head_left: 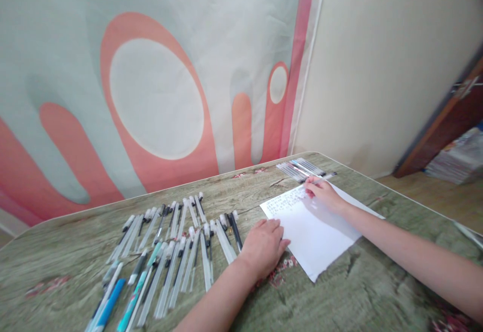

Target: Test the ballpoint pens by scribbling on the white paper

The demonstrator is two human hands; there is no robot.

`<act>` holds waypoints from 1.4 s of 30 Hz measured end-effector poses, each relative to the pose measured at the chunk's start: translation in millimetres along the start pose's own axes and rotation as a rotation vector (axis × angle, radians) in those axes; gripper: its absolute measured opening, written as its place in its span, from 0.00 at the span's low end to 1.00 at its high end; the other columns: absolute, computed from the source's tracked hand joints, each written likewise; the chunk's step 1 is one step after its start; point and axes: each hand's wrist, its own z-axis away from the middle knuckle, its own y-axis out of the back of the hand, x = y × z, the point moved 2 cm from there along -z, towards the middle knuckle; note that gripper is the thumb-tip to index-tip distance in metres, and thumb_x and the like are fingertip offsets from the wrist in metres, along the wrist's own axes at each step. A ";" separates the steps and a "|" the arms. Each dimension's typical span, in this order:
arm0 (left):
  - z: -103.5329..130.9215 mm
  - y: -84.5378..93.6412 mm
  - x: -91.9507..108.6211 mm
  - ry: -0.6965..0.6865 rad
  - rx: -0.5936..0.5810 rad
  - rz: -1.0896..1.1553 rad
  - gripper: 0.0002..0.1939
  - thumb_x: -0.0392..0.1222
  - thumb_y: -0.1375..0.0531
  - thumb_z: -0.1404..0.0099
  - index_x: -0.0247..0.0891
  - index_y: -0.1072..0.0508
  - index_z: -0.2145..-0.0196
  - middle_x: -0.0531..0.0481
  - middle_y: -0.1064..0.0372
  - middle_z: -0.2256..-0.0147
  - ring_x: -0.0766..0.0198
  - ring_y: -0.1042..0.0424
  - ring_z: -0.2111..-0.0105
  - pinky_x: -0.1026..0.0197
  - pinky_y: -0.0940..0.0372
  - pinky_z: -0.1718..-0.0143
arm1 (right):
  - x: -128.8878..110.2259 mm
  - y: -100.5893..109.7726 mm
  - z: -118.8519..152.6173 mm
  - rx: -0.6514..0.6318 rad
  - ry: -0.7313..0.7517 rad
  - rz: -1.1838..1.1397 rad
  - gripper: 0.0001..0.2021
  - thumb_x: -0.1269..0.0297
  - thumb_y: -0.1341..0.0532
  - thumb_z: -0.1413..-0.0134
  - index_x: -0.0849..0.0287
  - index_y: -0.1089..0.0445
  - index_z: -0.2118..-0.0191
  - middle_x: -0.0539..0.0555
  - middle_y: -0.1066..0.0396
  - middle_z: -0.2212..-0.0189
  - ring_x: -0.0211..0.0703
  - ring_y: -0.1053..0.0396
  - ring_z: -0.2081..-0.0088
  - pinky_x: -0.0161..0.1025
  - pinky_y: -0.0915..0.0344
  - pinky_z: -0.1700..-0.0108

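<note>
A sheet of white paper (pixel 317 244) lies slanted on the table, with rows of small dark handwriting along its upper left. My right hand (pixel 317 191) is closed in a pinch around a thin, pale pen (pixel 319 177) near the top of the sheet, by the end of the writing. The pen's tip is hidden or too small to make out. Flat beside the paper's left edge rests my left hand (pixel 264 244), fingers loosely extended and holding nothing; its fingertips touch the sheet's border.
Disassembled pen barrels and caps (pixel 181 266) lie in two rows left of my left hand, with a blue pen (pixel 110 304) and a teal pen (pixel 134 297) among them. Several thin refills (pixel 298 168) lie beyond the paper. A printed curtain (pixel 226 45) hangs behind the wood-patterned table (pixel 75 251).
</note>
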 end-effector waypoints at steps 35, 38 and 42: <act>-3.2 -1.6 -6.2 0.005 0.045 0.106 0.13 0.43 0.51 0.37 0.39 0.32 0.59 0.42 0.35 0.53 0.55 0.37 0.52 0.51 0.46 0.48 | 28.4 26.2 2.2 0.036 0.168 0.460 0.08 0.62 0.46 0.53 0.57 0.39 0.78 0.47 0.39 0.83 0.36 0.41 0.79 0.34 0.46 0.75; -3.4 -1.5 -5.1 -0.006 0.032 0.055 0.13 0.43 0.52 0.37 0.37 0.32 0.59 0.41 0.35 0.53 0.55 0.36 0.52 0.52 0.46 0.48 | 29.7 26.8 1.4 0.038 0.171 0.463 0.07 0.62 0.46 0.53 0.57 0.39 0.78 0.47 0.39 0.83 0.36 0.42 0.80 0.34 0.46 0.75; -3.9 -1.1 -4.2 -0.014 0.007 -0.047 0.14 0.43 0.53 0.36 0.37 0.33 0.59 0.42 0.35 0.53 0.58 0.36 0.52 0.54 0.44 0.48 | 30.5 26.7 0.8 0.029 0.175 0.468 0.07 0.63 0.47 0.54 0.58 0.39 0.78 0.47 0.39 0.83 0.35 0.42 0.79 0.33 0.46 0.75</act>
